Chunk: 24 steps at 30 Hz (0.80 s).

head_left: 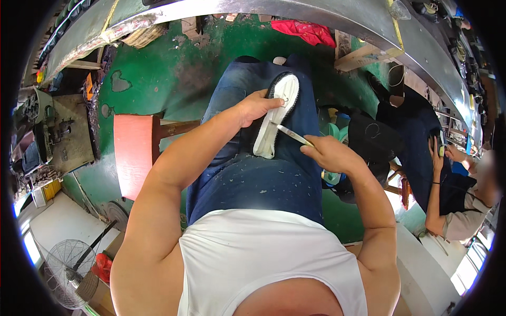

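Observation:
Across my thighs lies a shoe (269,135), its white bottom turned up and a dark, stitched-looking rim along the edge. My left hand (256,108) is closed on its left side, thumb pressed on the white face, the other fingers hidden beneath. Between the fingers of my right hand (329,152) is a slim, pale-handled tool (293,135) with a dark tip. That tip meets the white bottom near the middle of the shoe, or hovers just over it; I cannot tell which. Whether the tool is a brush or a blade does not show clearly.
A long metal-edged bench (295,15) curves across the far side. A pinkish-red block-like seat (136,155) stands left, a wire fan (71,274) lower left. Red cloth (303,32) lies on the green floor. At right a co-worker (458,195) sits close, hands on something small.

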{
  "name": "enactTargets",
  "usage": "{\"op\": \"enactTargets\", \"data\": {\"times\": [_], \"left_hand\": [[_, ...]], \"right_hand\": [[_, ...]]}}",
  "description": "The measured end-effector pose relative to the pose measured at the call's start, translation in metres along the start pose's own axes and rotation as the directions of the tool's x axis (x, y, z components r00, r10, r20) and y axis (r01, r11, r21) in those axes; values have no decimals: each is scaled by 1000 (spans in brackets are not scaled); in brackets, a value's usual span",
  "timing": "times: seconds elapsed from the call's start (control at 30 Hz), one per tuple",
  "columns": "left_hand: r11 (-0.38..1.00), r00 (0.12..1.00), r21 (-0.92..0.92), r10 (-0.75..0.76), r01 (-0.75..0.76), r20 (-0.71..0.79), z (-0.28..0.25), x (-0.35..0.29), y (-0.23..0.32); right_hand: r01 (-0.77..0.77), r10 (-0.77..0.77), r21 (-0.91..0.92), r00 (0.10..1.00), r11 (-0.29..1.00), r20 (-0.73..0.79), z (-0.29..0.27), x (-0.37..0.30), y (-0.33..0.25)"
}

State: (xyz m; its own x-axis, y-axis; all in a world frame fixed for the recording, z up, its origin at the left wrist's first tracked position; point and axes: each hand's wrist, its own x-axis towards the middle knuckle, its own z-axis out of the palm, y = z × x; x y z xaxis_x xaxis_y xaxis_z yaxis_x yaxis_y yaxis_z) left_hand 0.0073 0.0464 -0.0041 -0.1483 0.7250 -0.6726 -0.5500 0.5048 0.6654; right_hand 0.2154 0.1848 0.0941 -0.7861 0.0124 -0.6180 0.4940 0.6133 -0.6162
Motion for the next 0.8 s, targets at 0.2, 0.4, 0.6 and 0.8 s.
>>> {"op": "enactTargets", "data": {"times": [0.2, 0.4, 0.6, 0.8], "left_hand": [[999, 998, 13, 52, -52, -37, -2, 6, -11], [798, 888, 434, 459, -418, 11, 25, -25, -38], [845, 914, 354, 397, -400, 84, 7, -32, -87], [876, 931, 339, 365, -343, -1, 8, -31, -89]], "right_hand": [[86, -122, -177, 971, 980, -203, 26, -3, 5], [-78, 91, 261, 995, 962, -39, 50, -6, 45], [-145, 87, 461, 986, 875, 145, 25, -4, 45], [-128, 162, 451, 986, 883, -38, -4, -14, -21]]}}
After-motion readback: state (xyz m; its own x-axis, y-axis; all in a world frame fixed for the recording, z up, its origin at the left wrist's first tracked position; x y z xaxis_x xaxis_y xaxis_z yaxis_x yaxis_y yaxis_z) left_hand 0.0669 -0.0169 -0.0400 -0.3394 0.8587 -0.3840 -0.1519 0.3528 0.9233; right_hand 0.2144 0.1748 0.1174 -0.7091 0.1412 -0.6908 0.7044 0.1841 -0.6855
